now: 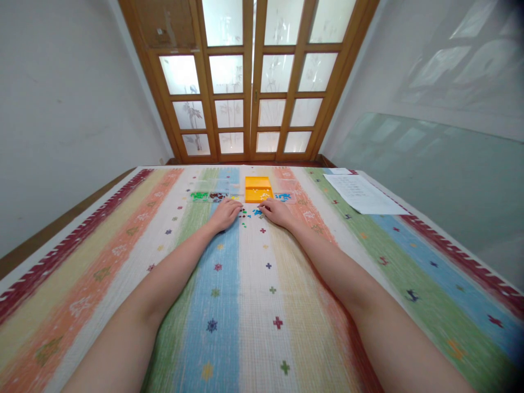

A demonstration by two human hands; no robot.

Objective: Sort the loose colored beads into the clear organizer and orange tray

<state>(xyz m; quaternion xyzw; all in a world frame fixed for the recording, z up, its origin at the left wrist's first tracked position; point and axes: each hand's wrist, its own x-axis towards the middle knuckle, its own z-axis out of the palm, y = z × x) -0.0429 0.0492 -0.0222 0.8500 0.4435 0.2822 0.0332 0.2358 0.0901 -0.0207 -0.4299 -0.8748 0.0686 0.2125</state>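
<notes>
Small loose pieces in green, dark red and blue lie on the striped cloth between my two hands. My left hand (226, 214) rests at the left of them, fingers bent and close together near the green pieces (244, 225). Opposite it, my right hand (277, 212) has its fingertips drawn together at a cluster of blue pieces (257, 212). Whatever either hand pinches is too small to see. Just beyond stands an open yellow-orange box (258, 182) with white pieces inside. Clear boxes flank it, holding green pieces (199, 196), dark red pieces (218, 197) and blue pieces (283, 197).
A striped tablecloth (213, 305) covers the long table. White paper sheets (362, 194) lie at the far right. A glass-like panel (442, 180) leans on the right wall. Wooden doors with frosted panes (229, 114) stand past the far edge.
</notes>
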